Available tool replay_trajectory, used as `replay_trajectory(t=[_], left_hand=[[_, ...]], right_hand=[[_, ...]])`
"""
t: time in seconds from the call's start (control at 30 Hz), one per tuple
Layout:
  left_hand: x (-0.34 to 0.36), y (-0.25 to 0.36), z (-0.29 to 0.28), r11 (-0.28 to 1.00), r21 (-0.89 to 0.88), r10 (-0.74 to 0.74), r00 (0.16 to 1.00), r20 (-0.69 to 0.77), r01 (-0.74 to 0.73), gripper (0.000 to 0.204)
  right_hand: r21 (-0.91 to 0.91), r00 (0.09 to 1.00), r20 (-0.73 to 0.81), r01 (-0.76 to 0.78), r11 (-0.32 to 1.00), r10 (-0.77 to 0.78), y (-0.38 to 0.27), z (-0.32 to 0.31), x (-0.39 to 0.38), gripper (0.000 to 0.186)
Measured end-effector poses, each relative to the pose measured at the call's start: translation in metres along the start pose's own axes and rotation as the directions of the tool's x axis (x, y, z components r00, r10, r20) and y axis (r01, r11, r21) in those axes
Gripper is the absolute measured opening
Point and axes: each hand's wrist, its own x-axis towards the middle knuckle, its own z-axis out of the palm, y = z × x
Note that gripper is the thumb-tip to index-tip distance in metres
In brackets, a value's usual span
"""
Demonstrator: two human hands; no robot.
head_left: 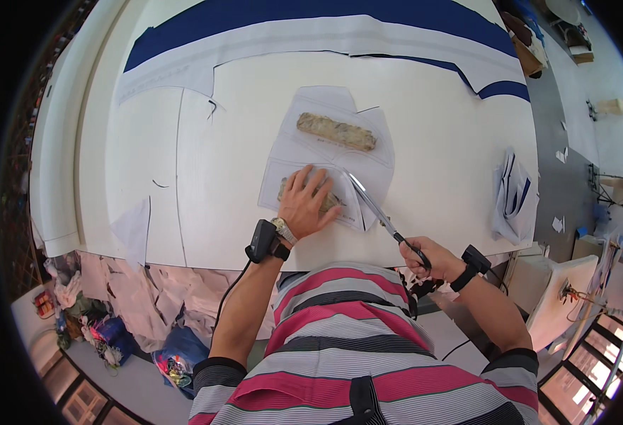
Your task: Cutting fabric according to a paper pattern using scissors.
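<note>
One apparent bar (pixel 328 203), left hand (pixel 306 208) atop, right hand (pixel 430 257) gripping scissors (pixel 377 210)

Taking the pale sheet (pixel 374 164) as my clock's centre, I see a wide passage over bare tabletop (pixel 439 134) toward two and three o'clock, until the folded cloth (pixel 512 205) blocks it just past three. At twelve, the upper block (pixel 336 132) stands up from the sheet; beyond a strip of tabletop, the long blue-and-white cloth (pixel 326 20) spans eleven to one. Toward nine I'd have broad room, with only loose thread (pixel 212 108) near ten and a cloth scrap (pixel 134 228) at eight. Seven is shut off by the left hand (pixel 306 210), spread over the lower block (pixel 329 204). The scissors (pixel 376 207) and right hand (pixel 425 258) bar half past four, leaving me a narrow gap at half past five.
</note>
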Motion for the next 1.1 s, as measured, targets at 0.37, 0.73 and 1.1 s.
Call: replay_trajectory(t=[0.37, 0.73, 1.1], left_hand=[[0.002, 0.002, -0.001, 0.998, 0.045, -0.046, 0.998, 0.049, 0.044, 0.063], [0.001, 0.003, -0.003, 0.998, 0.033, -0.059, 0.996, 0.065, 0.057, 0.062], [0.003, 0.002, -0.004, 0.998, 0.041, -0.056, 0.996, 0.064, 0.053, 0.061]], right_hand=[[-0.098, 0.998, 0.041, 0.052, 0.994, -0.048, -0.004, -0.027, 0.018, 0.043], [-0.178, 0.999, 0.045, 0.032, 0.984, -0.024, -0.019, -0.044, 0.018, 0.044], [-0.238, 0.994, 0.111, 0.009, 0.971, 0.018, -0.041, -0.060, 0.021, 0.044]])
